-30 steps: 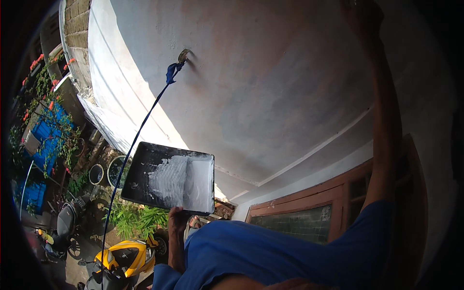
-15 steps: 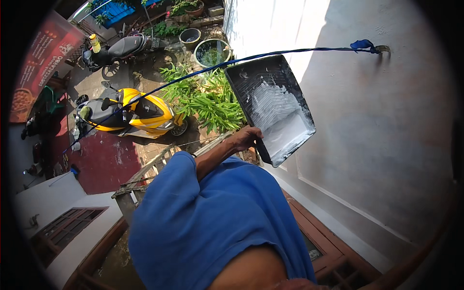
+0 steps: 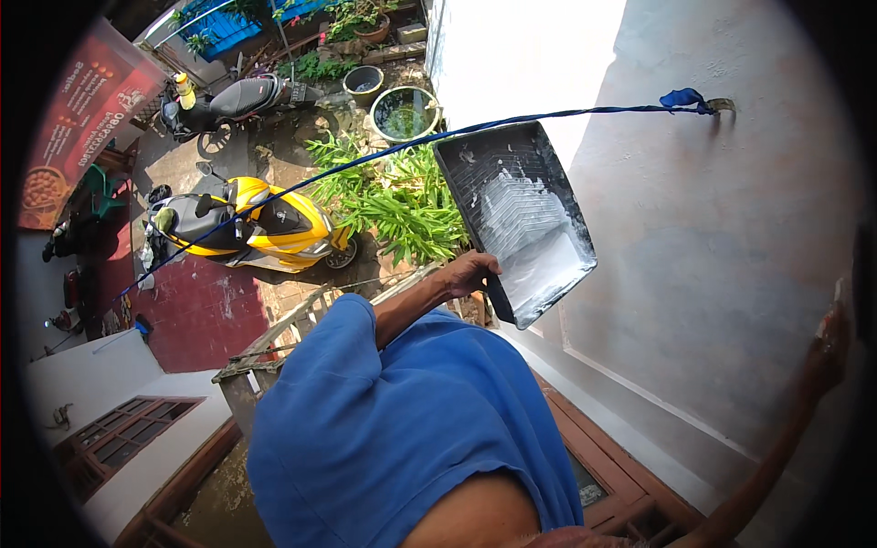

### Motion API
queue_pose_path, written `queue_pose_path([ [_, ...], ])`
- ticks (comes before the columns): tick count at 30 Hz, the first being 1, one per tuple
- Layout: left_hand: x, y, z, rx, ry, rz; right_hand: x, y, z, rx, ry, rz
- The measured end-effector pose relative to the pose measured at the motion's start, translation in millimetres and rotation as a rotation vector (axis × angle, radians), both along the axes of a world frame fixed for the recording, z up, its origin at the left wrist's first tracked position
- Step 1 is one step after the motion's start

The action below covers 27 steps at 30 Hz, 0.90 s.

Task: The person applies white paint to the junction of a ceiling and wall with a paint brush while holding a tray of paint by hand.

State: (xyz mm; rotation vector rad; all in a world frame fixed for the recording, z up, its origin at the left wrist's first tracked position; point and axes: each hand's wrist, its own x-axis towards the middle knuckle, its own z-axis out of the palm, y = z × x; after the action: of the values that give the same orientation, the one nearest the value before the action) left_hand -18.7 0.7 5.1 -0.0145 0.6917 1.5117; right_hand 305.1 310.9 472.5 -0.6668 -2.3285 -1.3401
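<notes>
My left hand grips the near edge of a black paint tray, which is tilted in mid-air and holds white paint in its lower part, with smears over the ridged slope. My right hand is at the far right by the mottled pale wall, closed on a pale item that is dim and hard to make out at the rim. A blue cord runs behind the tray, tied at a small fitting on the wall.
Below are a yellow-and-black scooter, a dark motorcycle, round water tubs, leafy plants and a red banner. A weathered railing is beside me, wooden-framed windows lie at lower left.
The head view has swung round, bringing the courtyard into fuller view. My right hand has come from high at the upper right to lower on the right. My left hand still grips the tray.
</notes>
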Motion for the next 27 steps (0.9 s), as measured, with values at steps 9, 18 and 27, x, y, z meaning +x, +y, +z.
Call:
queue_pose_path([
  [9,-18.3,2.7,-47.0,0.131,-0.1,-0.055,-96.7,-50.0,31.4,-0.398,0.214,0.193],
  [18,-8.0,-7.3,-24.9,0.09,-0.109,-0.106,-88.7,-112.6,239.0,0.629,0.054,0.33],
  [27,-14.2,-5.3,-30.7,0.073,-0.111,-0.077,-74.9,-89.6,34.6,-0.209,0.051,0.141],
])
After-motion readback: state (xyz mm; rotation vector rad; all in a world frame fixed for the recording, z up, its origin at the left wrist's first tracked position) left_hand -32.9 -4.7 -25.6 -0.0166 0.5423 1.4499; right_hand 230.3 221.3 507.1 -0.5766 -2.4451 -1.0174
